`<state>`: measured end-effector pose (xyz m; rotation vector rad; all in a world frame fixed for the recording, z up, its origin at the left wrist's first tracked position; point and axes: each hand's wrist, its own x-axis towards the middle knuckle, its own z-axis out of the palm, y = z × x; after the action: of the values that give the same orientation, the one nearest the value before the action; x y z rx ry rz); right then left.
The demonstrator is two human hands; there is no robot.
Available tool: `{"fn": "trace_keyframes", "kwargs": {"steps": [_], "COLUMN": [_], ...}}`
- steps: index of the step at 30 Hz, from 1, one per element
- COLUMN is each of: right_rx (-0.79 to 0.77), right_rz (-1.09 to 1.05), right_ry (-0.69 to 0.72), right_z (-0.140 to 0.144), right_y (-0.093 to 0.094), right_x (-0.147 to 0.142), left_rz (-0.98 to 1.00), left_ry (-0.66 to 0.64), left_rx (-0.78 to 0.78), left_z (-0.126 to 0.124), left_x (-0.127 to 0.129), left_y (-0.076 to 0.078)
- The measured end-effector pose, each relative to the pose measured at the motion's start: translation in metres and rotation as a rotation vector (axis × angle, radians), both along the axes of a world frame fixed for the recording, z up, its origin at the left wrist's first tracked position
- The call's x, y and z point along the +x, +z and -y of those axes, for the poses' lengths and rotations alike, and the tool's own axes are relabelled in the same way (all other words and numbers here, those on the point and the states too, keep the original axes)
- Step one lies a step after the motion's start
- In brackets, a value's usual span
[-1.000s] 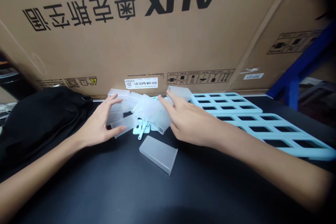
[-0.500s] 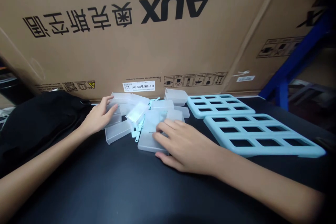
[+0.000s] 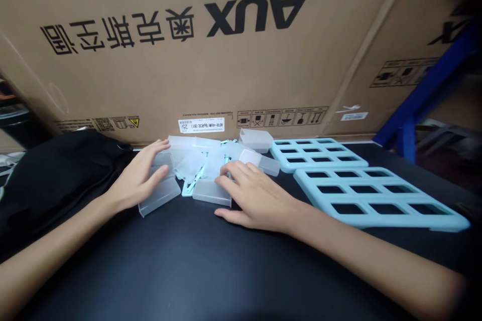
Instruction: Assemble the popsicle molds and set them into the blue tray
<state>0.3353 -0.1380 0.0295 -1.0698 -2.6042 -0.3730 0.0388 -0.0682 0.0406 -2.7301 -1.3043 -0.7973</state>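
A loose pile of frosted clear plastic boxes (image 3: pixel 213 193) lies on the black tabletop, with thin light-blue plastic strips (image 3: pixel 196 176) among them. At the pile's left side is my left hand (image 3: pixel 141 173), fingers stretched and thumb apart, against the boxes; one tilted box (image 3: pixel 160 195) lies just below its thumb. My right hand (image 3: pixel 250 193) rests over the pile's right side, fingers loosely bent and thumb apart, its fingertips at the boxes. Neither hand is closed around anything. Another clear box (image 3: pixel 256 139) stands at the back right of the pile.
Two light-blue frames with rectangular openings lie to the right, a nearer frame (image 3: pixel 380 195) and a farther frame (image 3: pixel 320 154). A large cardboard carton (image 3: pixel 181 75) walls off the back. Black cloth (image 3: pixel 60 175) is heaped at left. A blue metal post (image 3: pixel 425 85) stands at right.
Both hands have shifted slightly toward me and left. The boxes between them have moved, with the lower left box nearer me and the blue strips more exposed in the middle.
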Motion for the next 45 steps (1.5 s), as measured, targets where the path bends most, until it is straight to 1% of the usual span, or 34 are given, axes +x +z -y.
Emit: {"fn": "trace_keyframes", "kwargs": {"steps": [3, 5, 7, 8, 9, 10, 11, 13, 15, 16, 17, 18, 19, 22, 23, 24, 25, 27, 29, 31, 32, 34, 36, 38, 41, 45], "right_rx": [-0.062, -0.053, 0.004, 0.033, 0.053, 0.056, 0.046, 0.004, -0.055, -0.091, -0.126, -0.155, -0.173, -0.155, -0.147, -0.148, -0.158, -0.193, -0.218, -0.207, -0.188, -0.170, -0.198, -0.247, -0.292, -0.310], "right_rz": [-0.043, -0.096, -0.204, -0.267, -0.325, -0.368, -0.393, -0.381, -0.331, -0.307, -0.293, -0.283, -0.276, -0.234, -0.213, -0.188, -0.161, -0.101, -0.038, 0.043, 0.090, 0.178, 0.223, 0.234, 0.202, 0.097], "right_ry": [0.065, 0.081, 0.018, -0.051, -0.137, -0.232, -0.324, -0.480, -0.584, -0.615, -0.632, -0.635, -0.630, -0.582, -0.563, -0.542, -0.521, -0.484, -0.472, -0.479, -0.482, -0.477, -0.482, -0.510, -0.512, -0.477], "right_z": [0.007, 0.006, -0.003, -0.010, -0.019, -0.029, -0.040, -0.061, -0.076, -0.081, -0.084, -0.086, -0.087, -0.088, -0.088, -0.089, -0.090, -0.092, -0.093, -0.092, -0.091, -0.090, -0.090, -0.089, -0.088, -0.085], "right_y": [0.004, 0.008, 0.014, 0.016, 0.019, 0.021, 0.022, 0.022, 0.018, 0.016, 0.013, 0.011, 0.009, 0.008, 0.009, 0.011, 0.012, 0.016, 0.020, 0.024, 0.026, 0.030, 0.035, 0.039, 0.047, 0.057], "right_x": [0.009, 0.015, 0.023, 0.027, 0.032, 0.038, 0.045, 0.059, 0.071, 0.075, 0.079, 0.081, 0.083, 0.085, 0.086, 0.086, 0.087, 0.089, 0.089, 0.088, 0.088, 0.087, 0.087, 0.088, 0.089, 0.083], "left_rz": [-0.089, -0.164, -0.240, -0.254, -0.250, -0.222, -0.171, -0.035, 0.088, 0.128, 0.155, 0.161, 0.152, 0.033, -0.006, -0.027, -0.030, 0.011, 0.050, 0.072, 0.052, -0.014, -0.051, -0.012, 0.076, 0.066], "left_ry": [-0.252, -0.382, -0.456, -0.458, -0.430, -0.372, -0.287, -0.076, 0.107, 0.178, 0.220, 0.230, 0.205, -0.007, -0.060, -0.077, -0.057, 0.064, 0.187, 0.254, 0.270, 0.280, 0.277, 0.263, 0.201, 0.174], "left_rx": [0.133, 0.187, 0.228, 0.244, 0.252, 0.249, 0.233, 0.166, 0.086, 0.048, 0.029, 0.023, 0.032, 0.084, 0.093, 0.097, 0.095, 0.077, 0.023, -0.084, -0.144, -0.201, -0.219, -0.234, -0.241, -0.213], "left_z": [0.023, 0.039, 0.051, 0.054, 0.054, 0.051, 0.045, 0.026, 0.008, 0.001, -0.003, -0.003, 0.000, 0.017, 0.022, 0.024, 0.022, 0.009, -0.015, -0.042, -0.053, -0.070, -0.078, -0.082, -0.084, -0.086], "left_x": [0.008, 0.017, 0.028, 0.032, 0.034, 0.035, 0.033, 0.026, 0.016, 0.011, 0.008, 0.006, 0.006, 0.014, 0.017, 0.020, 0.021, 0.019, 0.012, 0.004, 0.000, -0.006, -0.009, -0.012, -0.017, -0.023], "left_y": [0.009, 0.014, 0.016, 0.017, 0.017, 0.017, 0.017, 0.018, 0.018, 0.018, 0.018, 0.017, 0.017, 0.019, 0.020, 0.021, 0.022, 0.021, 0.018, 0.012, 0.010, 0.004, 0.000, -0.003, -0.006, -0.010]}}
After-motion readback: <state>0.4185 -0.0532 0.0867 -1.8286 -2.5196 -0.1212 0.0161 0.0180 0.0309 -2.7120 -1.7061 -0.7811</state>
